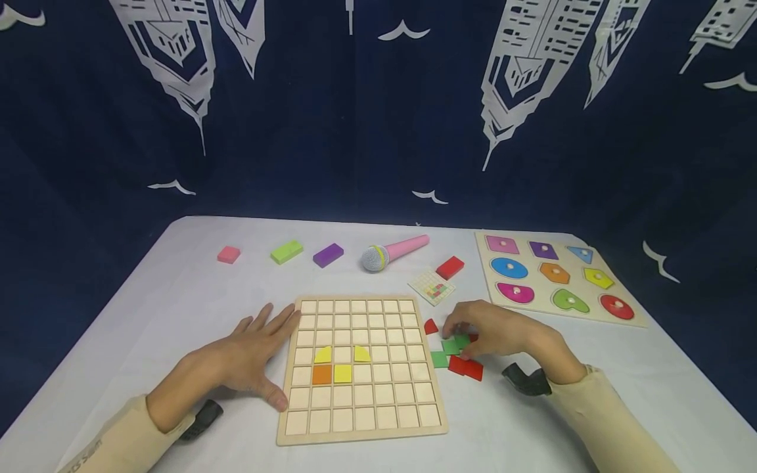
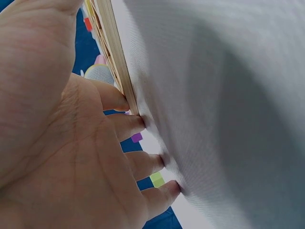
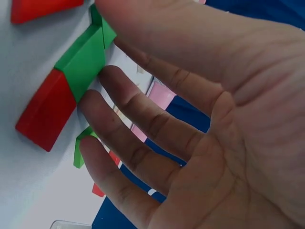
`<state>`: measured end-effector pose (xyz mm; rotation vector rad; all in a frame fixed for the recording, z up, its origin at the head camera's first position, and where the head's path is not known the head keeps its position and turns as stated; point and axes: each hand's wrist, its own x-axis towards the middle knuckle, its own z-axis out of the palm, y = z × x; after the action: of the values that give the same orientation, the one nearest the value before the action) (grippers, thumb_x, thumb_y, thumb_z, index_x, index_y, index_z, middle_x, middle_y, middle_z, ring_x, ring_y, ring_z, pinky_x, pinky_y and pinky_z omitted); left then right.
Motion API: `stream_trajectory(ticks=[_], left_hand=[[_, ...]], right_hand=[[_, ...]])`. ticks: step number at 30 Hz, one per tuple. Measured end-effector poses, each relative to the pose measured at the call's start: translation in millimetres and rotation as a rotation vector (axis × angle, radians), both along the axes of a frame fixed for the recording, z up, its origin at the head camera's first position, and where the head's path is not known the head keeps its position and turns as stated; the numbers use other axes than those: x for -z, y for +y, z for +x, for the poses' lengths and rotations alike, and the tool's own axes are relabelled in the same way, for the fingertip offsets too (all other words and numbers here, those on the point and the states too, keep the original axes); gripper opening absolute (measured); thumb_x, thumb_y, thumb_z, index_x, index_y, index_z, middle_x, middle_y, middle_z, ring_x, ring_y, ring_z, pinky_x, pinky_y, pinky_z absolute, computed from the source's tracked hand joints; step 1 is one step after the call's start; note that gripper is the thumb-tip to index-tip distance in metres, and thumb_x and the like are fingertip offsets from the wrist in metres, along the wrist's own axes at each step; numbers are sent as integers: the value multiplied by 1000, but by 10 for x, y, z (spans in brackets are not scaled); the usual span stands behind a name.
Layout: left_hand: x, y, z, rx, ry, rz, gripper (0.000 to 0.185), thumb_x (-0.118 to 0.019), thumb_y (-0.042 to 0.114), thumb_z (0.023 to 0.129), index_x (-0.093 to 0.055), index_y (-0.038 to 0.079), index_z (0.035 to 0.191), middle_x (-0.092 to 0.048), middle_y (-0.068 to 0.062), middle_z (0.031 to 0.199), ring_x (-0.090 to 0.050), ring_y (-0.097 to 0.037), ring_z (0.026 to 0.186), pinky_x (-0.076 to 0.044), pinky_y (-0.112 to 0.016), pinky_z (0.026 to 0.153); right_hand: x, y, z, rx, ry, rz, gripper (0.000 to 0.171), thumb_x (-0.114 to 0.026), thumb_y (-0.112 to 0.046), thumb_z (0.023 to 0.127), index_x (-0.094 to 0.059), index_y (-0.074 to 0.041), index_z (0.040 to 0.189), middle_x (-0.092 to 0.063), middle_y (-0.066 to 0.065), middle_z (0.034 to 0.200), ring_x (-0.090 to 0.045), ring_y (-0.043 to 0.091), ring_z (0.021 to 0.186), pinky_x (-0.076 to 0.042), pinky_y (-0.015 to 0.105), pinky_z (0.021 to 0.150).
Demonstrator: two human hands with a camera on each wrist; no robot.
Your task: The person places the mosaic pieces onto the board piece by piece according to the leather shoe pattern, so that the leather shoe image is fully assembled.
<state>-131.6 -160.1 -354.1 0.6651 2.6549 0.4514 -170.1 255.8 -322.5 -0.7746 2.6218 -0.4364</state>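
My left hand (image 1: pixel 248 358) rests at the left edge of a wooden grid board (image 1: pixel 362 435), fingers spread, fingertips on the cloth in the left wrist view. On the board lie an orange square tile (image 1: pixel 322 375), a yellow square tile (image 1: pixel 343 374) and two yellow rounded tiles, one of them the right rounded tile (image 1: pixel 362 354). Right of the board, my right hand (image 1: pixel 503 326) reaches down over a loose pile of red and green tiles, fingers loosely bent. In the right wrist view its fingertips are at a green tile (image 3: pixel 86 62) beside a red tile (image 3: pixel 47 109); no firm grip shows.
Behind the board lie a pink block (image 1: pixel 229 255), a lime block (image 1: pixel 286 252), a purple block (image 1: pixel 328 255), a pink toy microphone (image 1: pixel 402 248) and a red block (image 1: pixel 450 267). A small pattern card (image 1: pixel 432 287) lies nearby. A shape puzzle board (image 1: pixel 597 313) occupies the back right.
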Motion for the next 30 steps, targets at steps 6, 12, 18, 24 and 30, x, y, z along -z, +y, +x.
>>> stream_trajectory(ticks=[6,12,18,24,30], left_hand=[[12,-3,-1,0,1,5,146,-85,68,51,-13,5,161,-5,-17,169,2,-50,152,-7,-70,119],[11,-8,4,6,4,9,146,-85,69,52,-12,4,161,-5,-18,169,2,-51,152,-7,-70,118],[9,-4,-2,7,3,2,146,-84,69,51,-12,5,161,-5,-18,169,2,-51,152,-8,-71,118],[6,-4,-8,5,5,4,146,-85,68,51,-12,4,161,-5,-19,168,2,-51,152,-7,-70,118],[10,-3,-2,9,3,12,146,-84,69,52,-11,3,161,-4,-20,168,2,-51,151,-6,-71,118]], right_hand=[[11,-14,6,-2,4,-2,34,-87,-19,77,-73,-19,108,-65,-4,105,-59,16,95,-56,35,85],[21,-19,2,5,1,1,34,-87,-18,77,-73,-20,107,-65,-4,105,-59,16,96,-57,35,85],[47,-72,12,17,32,1,30,-88,-18,76,-71,-22,101,-62,-5,98,-56,15,90,-55,28,79],[91,-140,4,19,62,1,26,-85,-15,78,-70,-21,98,-62,-9,90,-56,14,87,-54,28,79],[96,-167,-13,30,100,24,24,-84,-17,77,-70,-22,97,-63,-13,85,-57,12,84,-54,27,77]])
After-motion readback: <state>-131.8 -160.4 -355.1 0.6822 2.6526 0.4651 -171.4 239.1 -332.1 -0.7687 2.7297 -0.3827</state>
